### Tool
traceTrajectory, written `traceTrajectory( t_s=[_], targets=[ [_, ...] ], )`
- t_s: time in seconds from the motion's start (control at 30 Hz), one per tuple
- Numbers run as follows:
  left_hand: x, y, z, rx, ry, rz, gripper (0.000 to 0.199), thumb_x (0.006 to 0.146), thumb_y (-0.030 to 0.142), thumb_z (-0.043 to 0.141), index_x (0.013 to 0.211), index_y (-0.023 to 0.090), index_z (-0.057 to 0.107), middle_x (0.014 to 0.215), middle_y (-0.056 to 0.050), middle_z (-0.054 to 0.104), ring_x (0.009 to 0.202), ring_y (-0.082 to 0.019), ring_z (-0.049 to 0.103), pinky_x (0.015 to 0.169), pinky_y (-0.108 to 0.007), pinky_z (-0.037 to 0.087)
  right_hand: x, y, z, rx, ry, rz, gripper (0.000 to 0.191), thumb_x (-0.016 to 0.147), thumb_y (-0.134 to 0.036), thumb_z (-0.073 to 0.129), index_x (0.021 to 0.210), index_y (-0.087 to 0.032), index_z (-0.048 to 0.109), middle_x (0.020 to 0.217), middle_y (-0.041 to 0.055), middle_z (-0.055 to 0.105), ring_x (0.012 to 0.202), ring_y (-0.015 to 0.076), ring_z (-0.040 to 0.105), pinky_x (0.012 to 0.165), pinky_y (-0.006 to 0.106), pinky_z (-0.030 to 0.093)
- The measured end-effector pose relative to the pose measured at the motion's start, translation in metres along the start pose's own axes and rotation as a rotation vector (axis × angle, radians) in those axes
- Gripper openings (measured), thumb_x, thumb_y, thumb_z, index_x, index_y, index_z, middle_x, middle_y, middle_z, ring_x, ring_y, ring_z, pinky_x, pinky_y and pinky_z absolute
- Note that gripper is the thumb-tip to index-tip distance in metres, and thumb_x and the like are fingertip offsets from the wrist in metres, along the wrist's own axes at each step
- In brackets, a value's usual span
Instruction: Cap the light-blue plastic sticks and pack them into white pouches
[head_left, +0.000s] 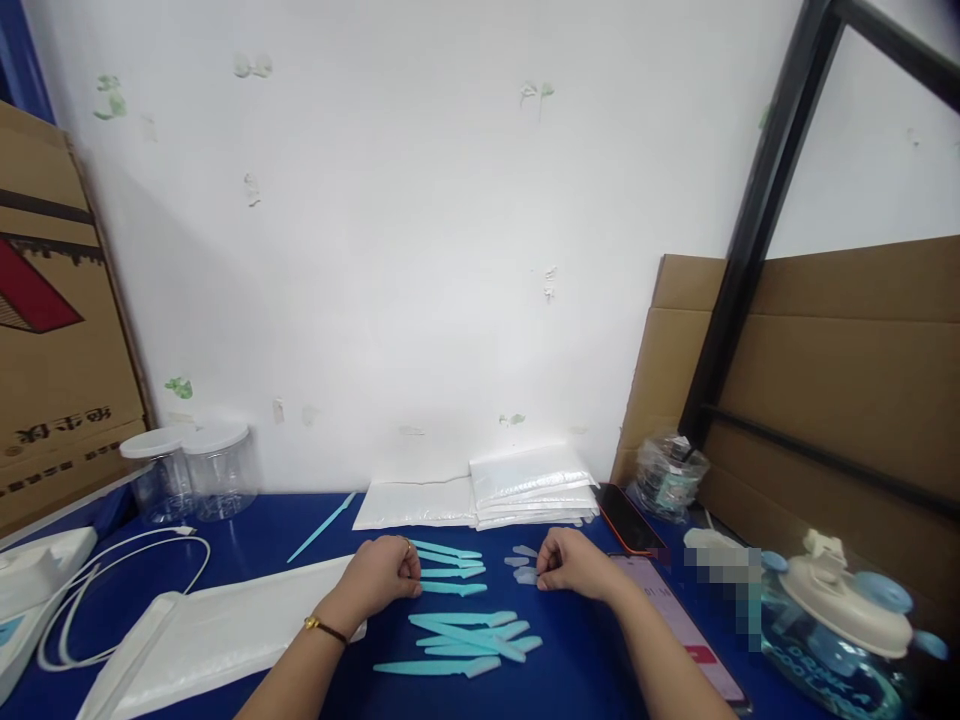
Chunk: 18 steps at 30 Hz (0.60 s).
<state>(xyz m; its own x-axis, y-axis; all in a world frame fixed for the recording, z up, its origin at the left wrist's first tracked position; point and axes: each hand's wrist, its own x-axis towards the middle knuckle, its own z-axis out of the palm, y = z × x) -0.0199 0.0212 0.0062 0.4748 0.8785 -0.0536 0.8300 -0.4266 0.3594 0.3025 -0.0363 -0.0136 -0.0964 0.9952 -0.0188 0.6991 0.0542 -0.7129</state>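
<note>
My left hand, fingers closed, pinches the handle end of a turquoise eyebrow razor. Two more razors lie just beyond it, their handle ends partly hidden behind my fingers. Closer to me, several turquoise razors rest on the blue tabletop, some of them crossing. My right hand has its thumb and forefinger closed on a small translucent blade cap. Beside it lie two similar caps. One separate razor lies at the back left, away from both hands.
White padded mailers are stacked against the wall; another mailer lies under my left forearm. A phone, a second phone and a drink jug stand or lie on the right. Lidded clear jars and a white cable are at left.
</note>
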Motion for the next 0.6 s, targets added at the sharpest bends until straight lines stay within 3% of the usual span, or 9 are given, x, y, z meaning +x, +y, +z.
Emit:
traceTrajectory(
  t_s=[0.1, 0.3, 0.5, 0.6],
  targets=[
    [-0.002, 0.006, 0.001, -0.012, 0.021, 0.052, 0.024, 0.061, 0.038, 0.069, 0.082, 0.025, 0.067, 0.081, 0.004, 0.063, 0.075, -0.014, 0.057, 0.060, -0.021, 0.033, -0.005, -0.016, 0.007, -0.049, 0.076, -0.118, 0.007, 0.063, -0.020, 0.072, 0.068, -0.016, 0.069, 0.075, 0.0004, 0.062, 0.068, 0.0128, 0.056, 0.057, 0.019, 0.039],
    [-0.008, 0.022, 0.011, -0.081, -0.103, 0.188, 0.024, 0.063, 0.042, 0.067, 0.080, 0.025, 0.070, 0.080, 0.002, 0.063, 0.071, -0.014, 0.056, 0.056, -0.020, 0.035, -0.010, -0.044, 0.035, -0.210, -0.098, -0.236, 0.014, 0.060, -0.028, 0.078, 0.067, -0.020, 0.071, 0.076, -0.0011, 0.057, 0.071, 0.0130, 0.054, 0.058, 0.019, 0.036],
    [-0.007, 0.027, 0.013, -0.065, -0.105, 0.179, 0.013, 0.064, 0.033, 0.065, 0.071, 0.023, 0.070, 0.071, 0.003, 0.065, 0.063, -0.012, 0.055, 0.053, -0.020, 0.032, -0.007, -0.039, 0.035, -0.166, -0.179, -0.223, 0.013, 0.065, -0.029, 0.074, 0.066, -0.017, 0.069, 0.074, -0.0002, 0.058, 0.072, 0.0137, 0.055, 0.056, 0.019, 0.037],
    [-0.005, 0.021, 0.007, -0.036, -0.075, 0.114, 0.010, 0.063, 0.029, 0.064, 0.067, 0.022, 0.069, 0.070, 0.003, 0.066, 0.064, -0.013, 0.057, 0.054, -0.021, 0.033, -0.007, -0.029, 0.024, -0.130, -0.128, -0.171, 0.008, 0.064, -0.021, 0.073, 0.064, -0.016, 0.067, 0.075, 0.0003, 0.060, 0.070, 0.0135, 0.056, 0.056, 0.019, 0.037]
  ],
)
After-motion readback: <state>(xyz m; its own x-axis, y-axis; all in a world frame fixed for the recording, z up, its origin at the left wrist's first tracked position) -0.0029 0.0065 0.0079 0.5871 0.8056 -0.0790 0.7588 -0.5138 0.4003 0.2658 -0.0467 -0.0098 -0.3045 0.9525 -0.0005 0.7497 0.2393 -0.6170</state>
